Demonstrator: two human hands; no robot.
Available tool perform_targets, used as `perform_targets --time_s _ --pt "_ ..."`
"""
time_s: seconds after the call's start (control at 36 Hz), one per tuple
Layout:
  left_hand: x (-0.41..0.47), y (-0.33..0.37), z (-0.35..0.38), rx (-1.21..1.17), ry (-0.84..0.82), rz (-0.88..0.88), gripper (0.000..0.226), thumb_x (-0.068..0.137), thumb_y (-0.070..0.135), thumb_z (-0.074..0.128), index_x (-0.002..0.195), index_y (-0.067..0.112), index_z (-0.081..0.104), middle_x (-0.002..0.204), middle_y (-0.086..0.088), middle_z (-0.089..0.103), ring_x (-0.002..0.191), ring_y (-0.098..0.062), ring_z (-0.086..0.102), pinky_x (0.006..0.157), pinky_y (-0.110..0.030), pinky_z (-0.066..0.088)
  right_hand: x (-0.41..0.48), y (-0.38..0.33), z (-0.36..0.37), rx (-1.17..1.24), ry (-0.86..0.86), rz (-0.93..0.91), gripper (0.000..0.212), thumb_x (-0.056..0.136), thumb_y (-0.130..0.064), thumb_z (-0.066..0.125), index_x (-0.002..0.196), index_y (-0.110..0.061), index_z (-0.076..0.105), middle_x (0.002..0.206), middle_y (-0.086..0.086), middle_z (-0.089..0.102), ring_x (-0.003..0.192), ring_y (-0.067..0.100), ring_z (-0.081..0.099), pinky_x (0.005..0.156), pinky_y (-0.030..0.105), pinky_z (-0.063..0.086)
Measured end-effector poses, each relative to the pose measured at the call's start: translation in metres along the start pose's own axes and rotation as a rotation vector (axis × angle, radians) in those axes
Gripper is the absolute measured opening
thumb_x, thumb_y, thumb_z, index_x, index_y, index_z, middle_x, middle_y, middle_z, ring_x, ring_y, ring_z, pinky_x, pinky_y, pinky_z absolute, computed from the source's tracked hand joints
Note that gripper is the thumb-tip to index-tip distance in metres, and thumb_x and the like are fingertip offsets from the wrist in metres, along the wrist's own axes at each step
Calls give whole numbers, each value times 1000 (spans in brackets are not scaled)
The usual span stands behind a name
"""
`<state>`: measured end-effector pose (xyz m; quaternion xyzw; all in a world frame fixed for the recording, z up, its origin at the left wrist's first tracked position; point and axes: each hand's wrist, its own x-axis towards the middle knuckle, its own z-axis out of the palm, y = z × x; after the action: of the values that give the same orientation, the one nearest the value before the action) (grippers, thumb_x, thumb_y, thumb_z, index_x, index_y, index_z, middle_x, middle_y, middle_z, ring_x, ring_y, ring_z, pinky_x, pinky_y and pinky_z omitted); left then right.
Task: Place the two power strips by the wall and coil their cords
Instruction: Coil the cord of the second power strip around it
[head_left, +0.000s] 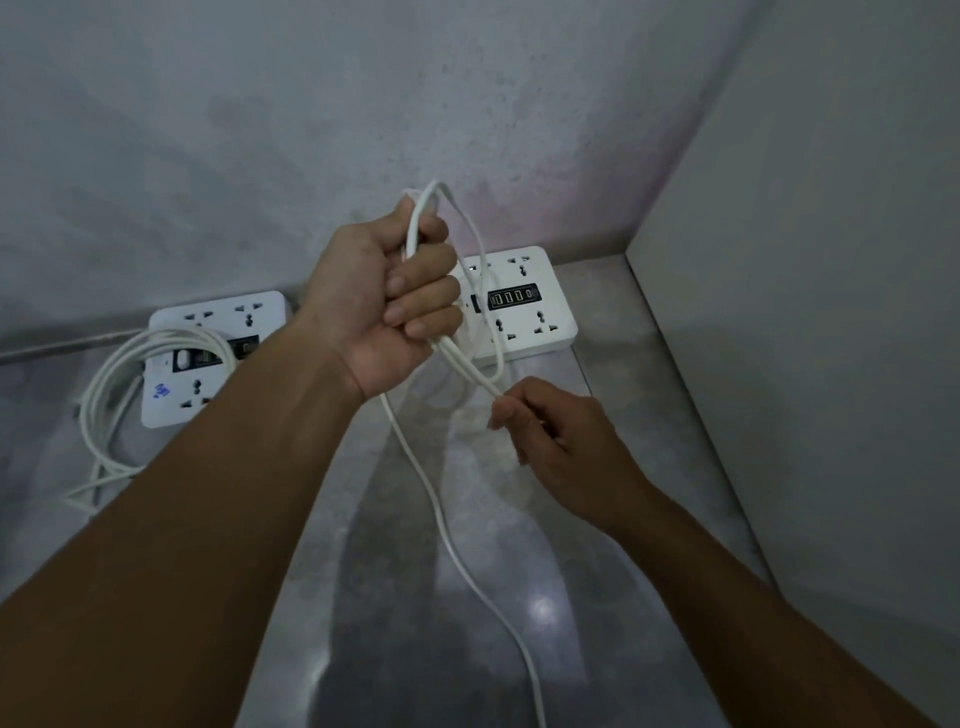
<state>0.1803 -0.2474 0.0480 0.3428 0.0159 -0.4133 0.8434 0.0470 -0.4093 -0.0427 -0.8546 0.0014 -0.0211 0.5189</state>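
Note:
Two white power strips lie on a metal table by the grey wall. The left power strip (208, 358) has its white cord (111, 395) coiled beside and over it. The right power strip (524, 306) sits near the corner. My left hand (384, 301) is raised and closed around loops of the right strip's white cord (467, 561). My right hand (556, 441) pinches that same cord just below the loops. The rest of this cord trails down across the table toward me and leaves the frame at the bottom.
The steel table (519, 649) runs toward the wall (260, 156). A pale panel (805, 312) closes off the right side, forming a corner behind the right strip.

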Motion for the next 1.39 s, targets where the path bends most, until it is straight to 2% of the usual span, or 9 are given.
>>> perform_targets --time_s 0.14,0.33,0.42,0.53,0.72,0.92,1.06,1.19,1.39 --pt "-5 7 -7 -15 -56 2 36 105 34 33 75 20 47 40 7 24 32 -9 12 37 -24 10 -8 29 -1 -41 -202 153 52 95 -69 33 70 -31 59 61 7 58 53 12 51 56 31 42" --pt "-24 4 -16 26 -167 -121 36 105 37 27 76 23 42 44 6 15 33 -10 9 35 -23 11 -4 67 -33 -206 -262 308 52 97 -56 49 58 -23 48 52 -12 48 49 -1 44 58 25 36" --pt "-31 5 -24 -39 -259 -211 36 107 38 24 80 21 41 45 6 18 33 -10 11 35 -22 12 6 76 -49 -232 -228 388 63 81 -80 49 55 -23 54 49 -11 49 50 7 46 58 28 38" --pt "-47 11 -33 -192 -381 -363 29 107 35 29 89 16 42 49 3 21 36 -10 9 39 -24 9 15 76 -73 -386 -248 553 67 87 -74 48 49 -19 41 38 -5 41 38 13 43 54 27 36" --pt "-66 15 -38 -45 -282 -434 35 107 38 33 83 18 48 49 5 24 35 -10 16 38 -24 17 25 64 -101 -415 -227 770 67 70 -82 63 60 -17 51 45 4 50 44 20 49 52 25 40" --pt "-56 -5 -4 287 -70 -334 37 97 44 39 68 23 44 46 7 12 36 -10 4 38 -19 5 46 39 -95 23 26 877 30 89 -19 74 69 -11 54 56 4 34 35 13 27 42 18 21" --pt "-50 -13 9 380 -9 -241 39 97 46 38 65 24 42 47 6 12 40 -11 2 43 -23 1 45 10 -105 30 -399 788 28 102 -36 56 109 -18 75 59 -4 35 46 10 25 44 21 19" --pt "-48 -11 12 339 7 -156 40 99 47 35 67 24 41 46 6 13 39 -11 3 40 -21 5 40 -2 -92 -339 -682 684 37 100 -50 51 105 -27 80 70 -1 45 52 12 35 46 21 30" --pt "-49 -18 15 397 8 -245 38 97 48 39 67 24 40 42 8 17 38 -10 3 40 -17 6 47 19 -77 -45 -14 788 41 89 -52 69 77 -13 72 59 5 50 53 21 46 47 21 30"
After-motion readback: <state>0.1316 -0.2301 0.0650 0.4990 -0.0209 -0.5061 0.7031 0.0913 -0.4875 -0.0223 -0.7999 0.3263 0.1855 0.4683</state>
